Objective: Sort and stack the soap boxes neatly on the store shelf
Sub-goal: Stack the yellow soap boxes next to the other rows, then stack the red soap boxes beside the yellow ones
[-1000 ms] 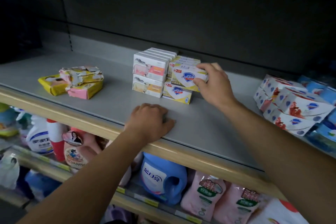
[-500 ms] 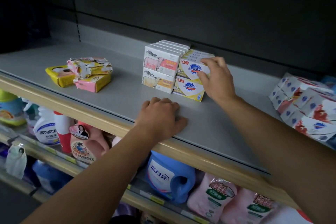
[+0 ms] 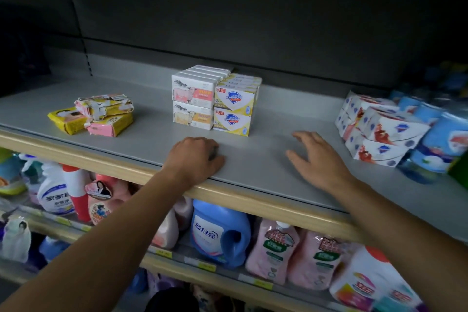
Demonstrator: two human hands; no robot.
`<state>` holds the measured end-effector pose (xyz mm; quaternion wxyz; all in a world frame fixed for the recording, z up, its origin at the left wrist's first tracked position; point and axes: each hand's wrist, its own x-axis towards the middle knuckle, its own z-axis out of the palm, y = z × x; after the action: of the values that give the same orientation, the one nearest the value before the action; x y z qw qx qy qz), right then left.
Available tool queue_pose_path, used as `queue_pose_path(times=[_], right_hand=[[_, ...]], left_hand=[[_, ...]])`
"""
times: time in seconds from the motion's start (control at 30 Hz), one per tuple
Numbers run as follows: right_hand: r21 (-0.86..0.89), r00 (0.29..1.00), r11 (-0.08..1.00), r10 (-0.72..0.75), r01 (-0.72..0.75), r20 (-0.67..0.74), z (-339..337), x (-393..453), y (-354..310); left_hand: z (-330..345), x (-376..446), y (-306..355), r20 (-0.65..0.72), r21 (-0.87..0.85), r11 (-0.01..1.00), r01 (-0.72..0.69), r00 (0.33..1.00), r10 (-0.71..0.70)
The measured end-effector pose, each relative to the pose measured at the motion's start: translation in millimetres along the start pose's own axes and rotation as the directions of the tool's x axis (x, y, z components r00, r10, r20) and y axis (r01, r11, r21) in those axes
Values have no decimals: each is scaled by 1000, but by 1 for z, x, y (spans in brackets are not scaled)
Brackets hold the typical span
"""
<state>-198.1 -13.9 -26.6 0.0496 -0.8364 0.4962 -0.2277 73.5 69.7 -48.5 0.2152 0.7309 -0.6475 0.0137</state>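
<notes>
Yellow-and-white cardboard soap boxes with a blue shield (image 3: 234,109) now stand two high and square on the grey store shelf (image 3: 152,134), touching the white cardboard soap boxes with a sheep picture (image 3: 193,101) on their left. A second ago the right hand (image 3: 317,159) was pinching the upper shield box into line; it has since let go and drawn back toward the shelf's front, hovering low with fingers (image 3: 301,135) spread and holding nothing. The left hand (image 3: 195,159) stays where it was, fingers curled under and resting on the shelf near its wooden front edge (image 3: 253,200). That pair of stacks looks finished. Left to sort, I judge, are the crumpled yellow and pink soap packets (image 3: 96,115) heaped far left, and the leaning white boxes with red flowers (image 3: 379,134) just right of the free hand, likely next.
</notes>
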Motion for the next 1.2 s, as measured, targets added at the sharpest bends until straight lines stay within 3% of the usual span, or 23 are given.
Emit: queue_pose_path(times=[0.17,0.37,0.6,0.77,1.0,1.2], right_hand=[[-96,985,981,171,-167,36,-35,-62,67],[-159,933,923,359,-350,30,-70,-105,127],[-185,936,920,351,-345,3,-65,-107,135],[-175,943,928,333,-328,-3,-62,-106,139],[-168,954,939,300,-300,-26,-58,-105,144],[-175,956,940,289,-292,-45,-57,-104,143]], left_hand=[[-2,-4,38,-83,-254,967,-21,997,-1],[13,4,141,-128,-435,879,-194,980,152],[34,42,243,-112,-465,844,-266,964,242],[46,90,290,-134,-368,883,-292,956,260],[71,130,324,-152,-254,920,-300,951,268],[81,129,331,-236,-337,900,-275,950,202]])
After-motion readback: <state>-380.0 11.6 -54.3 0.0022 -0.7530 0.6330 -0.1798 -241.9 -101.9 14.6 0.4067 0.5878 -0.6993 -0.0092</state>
